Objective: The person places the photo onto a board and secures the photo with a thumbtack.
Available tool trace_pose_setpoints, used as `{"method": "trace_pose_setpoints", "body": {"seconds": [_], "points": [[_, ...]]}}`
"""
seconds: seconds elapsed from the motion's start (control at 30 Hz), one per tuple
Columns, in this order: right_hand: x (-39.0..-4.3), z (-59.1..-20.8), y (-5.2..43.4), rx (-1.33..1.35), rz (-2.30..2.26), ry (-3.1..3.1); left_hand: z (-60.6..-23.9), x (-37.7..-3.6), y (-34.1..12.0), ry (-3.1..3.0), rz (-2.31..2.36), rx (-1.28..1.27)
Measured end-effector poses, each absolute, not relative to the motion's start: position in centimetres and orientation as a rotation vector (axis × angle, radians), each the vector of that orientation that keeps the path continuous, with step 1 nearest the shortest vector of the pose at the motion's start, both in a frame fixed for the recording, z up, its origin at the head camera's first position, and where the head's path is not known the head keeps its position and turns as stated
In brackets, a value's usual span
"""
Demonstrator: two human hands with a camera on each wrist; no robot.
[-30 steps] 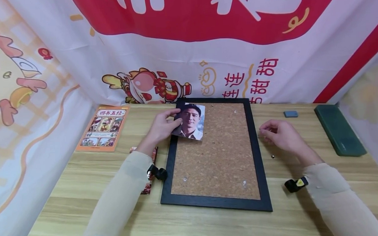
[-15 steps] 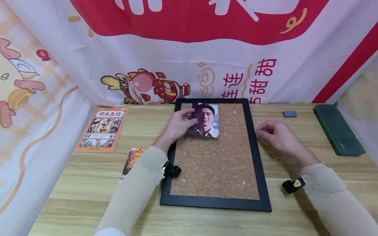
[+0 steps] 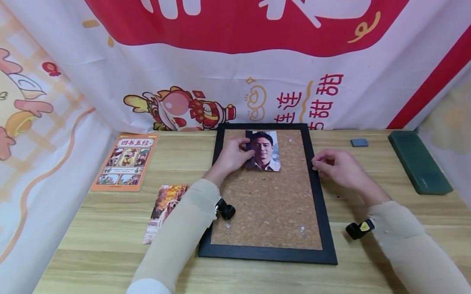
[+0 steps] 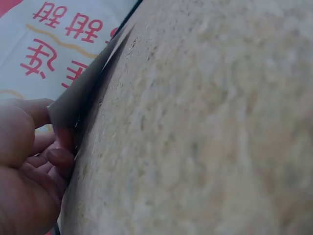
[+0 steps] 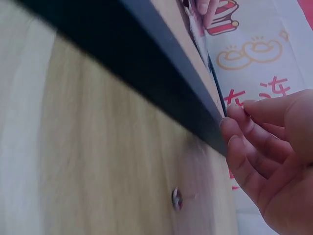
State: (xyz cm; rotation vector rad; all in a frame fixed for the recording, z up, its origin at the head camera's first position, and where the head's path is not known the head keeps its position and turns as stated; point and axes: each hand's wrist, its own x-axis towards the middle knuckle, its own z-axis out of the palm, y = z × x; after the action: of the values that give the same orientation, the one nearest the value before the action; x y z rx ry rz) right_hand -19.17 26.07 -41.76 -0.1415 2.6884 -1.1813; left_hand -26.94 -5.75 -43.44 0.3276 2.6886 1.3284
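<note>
A portrait photo (image 3: 266,151) lies over the upper part of a black-framed cork board (image 3: 274,210). My left hand (image 3: 233,156) pinches its left edge between thumb and fingers; in the left wrist view the photo's underside (image 4: 80,95) tilts up off the cork. Beside the board's right edge, my right hand (image 3: 339,167) has thumb and index fingertips pressed together. A tiny dark speck shows between those fingertips in the right wrist view, too small to identify. On the table below that hand lies a thumbtack (image 5: 177,198) with its pin sticking out sideways.
Clear bits, like pushpins, sit on the cork near its corners, one being a clear pin (image 3: 302,229). A dog photo (image 3: 163,208) lies partly under my left forearm. An orange booklet (image 3: 125,163) is at left; a blue eraser (image 3: 359,142) and green case (image 3: 419,162) at right.
My left hand has carried the portrait photo rightward from the frame's left edge onto the cork. The dog photo has become more exposed. My right hand has shifted slightly left to the frame.
</note>
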Motion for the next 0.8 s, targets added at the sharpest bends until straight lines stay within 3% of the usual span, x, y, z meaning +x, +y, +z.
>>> {"method": "trace_pose_setpoints", "body": {"seconds": [0.8], "points": [[-27.0, -40.9, 18.2, 0.018, -1.658, 2.321, -43.4, -26.8, -5.7, 2.712, 1.24, 0.374]]}}
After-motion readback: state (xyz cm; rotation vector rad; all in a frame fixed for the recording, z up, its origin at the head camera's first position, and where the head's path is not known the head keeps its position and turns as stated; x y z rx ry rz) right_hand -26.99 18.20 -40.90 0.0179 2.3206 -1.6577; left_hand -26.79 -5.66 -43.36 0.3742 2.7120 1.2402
